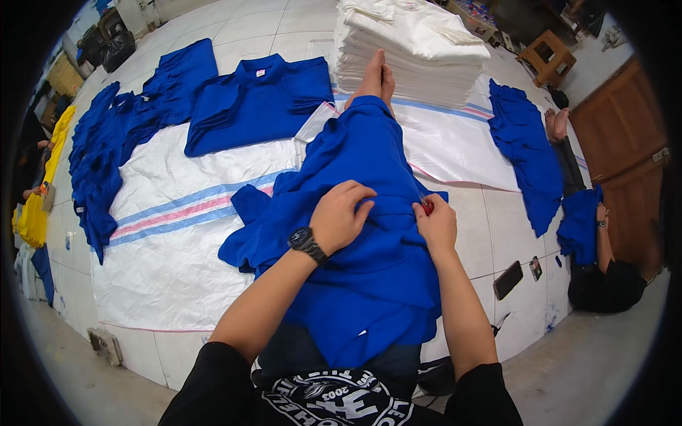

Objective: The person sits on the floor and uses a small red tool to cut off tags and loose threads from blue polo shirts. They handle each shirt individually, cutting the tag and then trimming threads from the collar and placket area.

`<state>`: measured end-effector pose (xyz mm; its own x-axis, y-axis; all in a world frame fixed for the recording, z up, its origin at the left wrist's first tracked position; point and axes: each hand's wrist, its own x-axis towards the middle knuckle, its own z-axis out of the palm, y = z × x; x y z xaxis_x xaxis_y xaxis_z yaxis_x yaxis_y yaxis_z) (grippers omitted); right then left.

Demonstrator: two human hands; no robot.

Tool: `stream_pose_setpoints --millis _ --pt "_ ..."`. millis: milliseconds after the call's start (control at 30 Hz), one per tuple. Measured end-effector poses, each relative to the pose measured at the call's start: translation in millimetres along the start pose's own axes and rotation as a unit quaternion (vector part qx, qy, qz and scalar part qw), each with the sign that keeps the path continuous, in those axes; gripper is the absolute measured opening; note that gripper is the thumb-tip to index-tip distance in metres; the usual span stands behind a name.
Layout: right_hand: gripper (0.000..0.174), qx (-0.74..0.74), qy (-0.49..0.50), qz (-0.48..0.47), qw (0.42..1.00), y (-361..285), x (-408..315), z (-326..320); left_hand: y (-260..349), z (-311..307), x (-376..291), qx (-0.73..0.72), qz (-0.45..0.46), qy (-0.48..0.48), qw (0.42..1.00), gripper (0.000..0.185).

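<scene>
A blue shirt (357,154) is spread across my outstretched legs. My left hand (341,215), with a dark watch on its wrist, rests over the cloth with thumb and fingers curled towards each other; whether a bit of fabric or thread is pinched there is too small to tell. At the shirt's right side, my right hand (437,221) grips a small red-handled tool (427,206), which looks like thread snips. Most of that tool is hidden by the fingers. A sleeve of the shirt (250,202) hangs off to the left.
Folded blue polo shirts (261,106) lie on a striped white woven sheet (160,287), beside loose blue shirts (101,154). A tall stack of white shirts (410,64) stands beyond my feet. A phone (508,280) is at right, near a co-worker's hand (602,213) on blue cloth.
</scene>
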<state>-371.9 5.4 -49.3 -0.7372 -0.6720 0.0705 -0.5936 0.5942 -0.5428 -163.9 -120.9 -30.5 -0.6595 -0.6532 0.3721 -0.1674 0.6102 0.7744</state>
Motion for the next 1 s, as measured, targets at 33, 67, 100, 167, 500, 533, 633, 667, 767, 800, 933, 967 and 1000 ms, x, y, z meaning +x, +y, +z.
stream_pose_setpoints --millis 33,67,100,167,500,533,633,667,767,800,933,967,1000 --pt "0.028 -0.001 -0.003 -0.005 1.000 -1.6 -0.3 -0.8 2.6 7.9 7.5 0.018 -0.007 -0.017 1.000 0.015" --pt "0.028 -0.002 -0.006 -0.011 1.000 -3.0 -0.4 -2.1 2.8 17.5 14.4 0.036 -0.014 -0.034 0.999 0.016" --pt "0.029 -0.002 -0.009 -0.015 1.000 -3.6 0.0 -3.0 0.7 25.7 19.5 0.056 -0.020 -0.052 0.997 0.017" --pt "0.032 -0.020 -0.015 -0.028 0.999 -2.4 0.6 -6.4 -8.0 38.8 21.3 0.099 -0.017 -0.078 0.992 0.014" --pt "0.036 0.122 -0.007 -0.157 0.980 -47.7 -14.6 -39.6 -24.6 36.6 14.4 0.037 -0.008 -0.063 0.997 0.010" --pt "0.032 0.106 -0.048 -0.165 0.979 -50.0 -16.4 -38.2 -26.6 37.2 15.1 0.033 -0.008 -0.065 0.997 0.010" --pt "0.020 0.013 -0.074 -0.217 0.973 -51.1 -22.0 -30.0 -25.2 37.8 15.4 0.023 -0.019 -0.070 0.997 0.010" --pt "0.018 -0.013 -0.075 -0.223 0.972 -50.1 -22.4 -28.9 -23.8 37.6 15.5 0.020 -0.024 -0.070 0.997 0.010" --pt "0.011 -0.052 -0.084 -0.247 0.964 -52.3 -21.3 -26.0 -21.6 37.6 15.6 0.018 -0.024 -0.072 0.997 0.010" --pt "0.008 -0.061 -0.087 -0.253 0.962 -52.1 -21.3 -26.7 -21.1 39.2 15.0 0.018 -0.023 -0.065 0.997 0.010" --pt "0.009 -0.091 -0.104 -0.275 0.951 -50.8 -13.7 -19.3 -24.2 41.9 14.0 0.021 -0.011 -0.047 0.999 0.009" --pt "0.008 -0.101 -0.108 -0.281 0.948 -52.6 -13.3 -19.5 -25.6 41.7 13.3 0.023 -0.006 -0.044 0.999 0.009" --pt "0.010 -0.110 -0.112 -0.287 0.945 -54.4 -13.7 -17.8 -25.1 39.0 13.0 0.025 -0.011 -0.047 0.999 0.009"
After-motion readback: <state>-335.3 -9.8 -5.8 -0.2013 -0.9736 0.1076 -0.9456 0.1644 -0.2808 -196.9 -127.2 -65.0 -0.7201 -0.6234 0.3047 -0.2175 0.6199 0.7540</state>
